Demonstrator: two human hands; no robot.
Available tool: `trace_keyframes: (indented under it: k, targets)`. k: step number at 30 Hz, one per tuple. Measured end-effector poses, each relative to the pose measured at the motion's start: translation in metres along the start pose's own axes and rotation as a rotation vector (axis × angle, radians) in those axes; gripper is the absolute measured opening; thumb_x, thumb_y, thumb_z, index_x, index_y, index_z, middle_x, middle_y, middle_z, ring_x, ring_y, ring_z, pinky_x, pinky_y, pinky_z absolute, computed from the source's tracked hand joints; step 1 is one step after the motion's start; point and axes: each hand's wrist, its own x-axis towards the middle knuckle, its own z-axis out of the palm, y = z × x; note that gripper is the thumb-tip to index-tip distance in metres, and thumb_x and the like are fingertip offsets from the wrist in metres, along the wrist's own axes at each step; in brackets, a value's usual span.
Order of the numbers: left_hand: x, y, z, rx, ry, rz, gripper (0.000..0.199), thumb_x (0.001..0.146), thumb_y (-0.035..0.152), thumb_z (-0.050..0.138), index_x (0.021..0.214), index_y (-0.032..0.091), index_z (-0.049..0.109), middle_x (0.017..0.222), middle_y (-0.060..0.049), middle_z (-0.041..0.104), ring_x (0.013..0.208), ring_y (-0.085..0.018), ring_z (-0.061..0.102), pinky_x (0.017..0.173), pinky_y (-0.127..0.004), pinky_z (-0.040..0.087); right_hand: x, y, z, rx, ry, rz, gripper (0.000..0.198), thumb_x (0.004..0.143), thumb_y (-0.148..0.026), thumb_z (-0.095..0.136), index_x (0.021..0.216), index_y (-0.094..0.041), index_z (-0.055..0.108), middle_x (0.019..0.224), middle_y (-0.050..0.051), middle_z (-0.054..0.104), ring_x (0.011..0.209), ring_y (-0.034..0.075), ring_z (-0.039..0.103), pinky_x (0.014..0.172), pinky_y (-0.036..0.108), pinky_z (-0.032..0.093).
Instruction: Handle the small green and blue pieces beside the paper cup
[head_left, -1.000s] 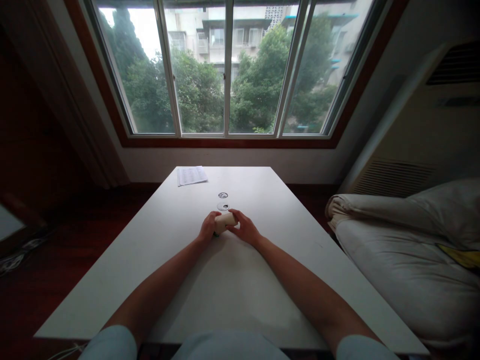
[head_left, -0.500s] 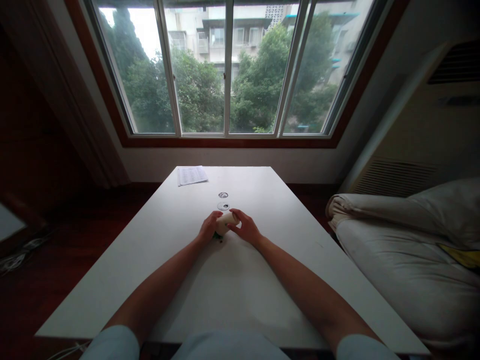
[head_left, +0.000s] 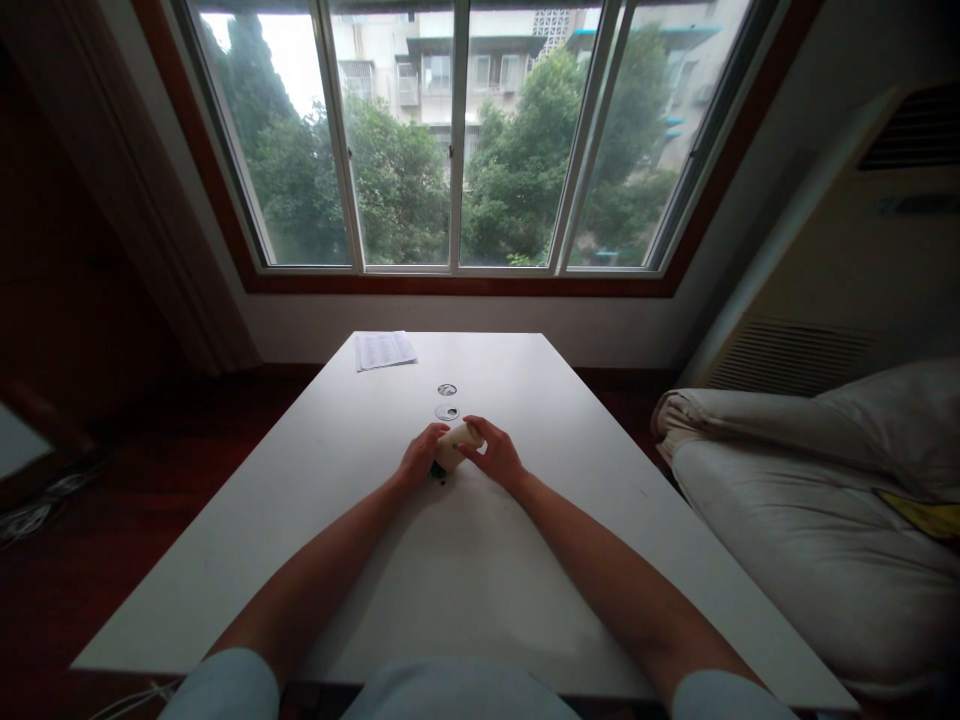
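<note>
A small cream cylinder (head_left: 453,450) lies tilted between my two hands, low over the middle of the table. My right hand (head_left: 498,454) is closed on its upper right end, thumb on the near side and fingers over the top. At the lower left end my left hand (head_left: 421,456) curls round it, with its fingertips partly hidden. Dark green bits (head_left: 437,471) show beneath that end, beside the left fingers; what they are is too small to tell. Just beyond the hands lie a round flat disc (head_left: 447,412) and a second, patterned disc (head_left: 447,390).
The white table (head_left: 525,560) reaches away toward the window (head_left: 450,150). Printed paper sheets (head_left: 384,350) rest at its far left corner. A pale padded seat (head_left: 795,480) stands along the right side. Cables (head_left: 52,505) lie on the dark floor at left.
The cream cylinder has shifted and turned very slightly between my hands, its right end a touch farther right. My hands keep their hold, and the discs and papers stay put.
</note>
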Motion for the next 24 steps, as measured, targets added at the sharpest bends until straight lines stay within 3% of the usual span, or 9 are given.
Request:
trace_keyframes:
  k: [5, 24]
  targets:
    - [0.002, -0.002, -0.004, 0.224, -0.069, 0.071, 0.052, 0.094, 0.057, 0.031, 0.111, 0.023, 0.066, 0.098, -0.005, 0.069, 0.085, -0.020, 0.061, 0.077, -0.033, 0.049, 0.001, 0.001, 0.000, -0.006, 0.027, -0.003, 0.047, 0.086, -0.047, 0.066, 0.126, -0.024, 0.057, 0.110, 0.007, 0.069, 0.084, 0.021, 0.066, 0.075, 0.033, 0.057]
    - [-0.005, 0.012, -0.002, 0.290, -0.073, 0.149, 0.056, 0.096, 0.054, 0.029, 0.112, 0.016, 0.067, 0.097, -0.009, 0.070, 0.083, -0.020, 0.062, 0.075, -0.031, 0.049, 0.001, 0.000, 0.000, -0.092, 0.089, 0.029, 0.047, 0.087, -0.053, 0.063, 0.121, -0.022, 0.059, 0.099, 0.006, 0.069, 0.064, 0.015, 0.058, 0.064, 0.029, 0.051]
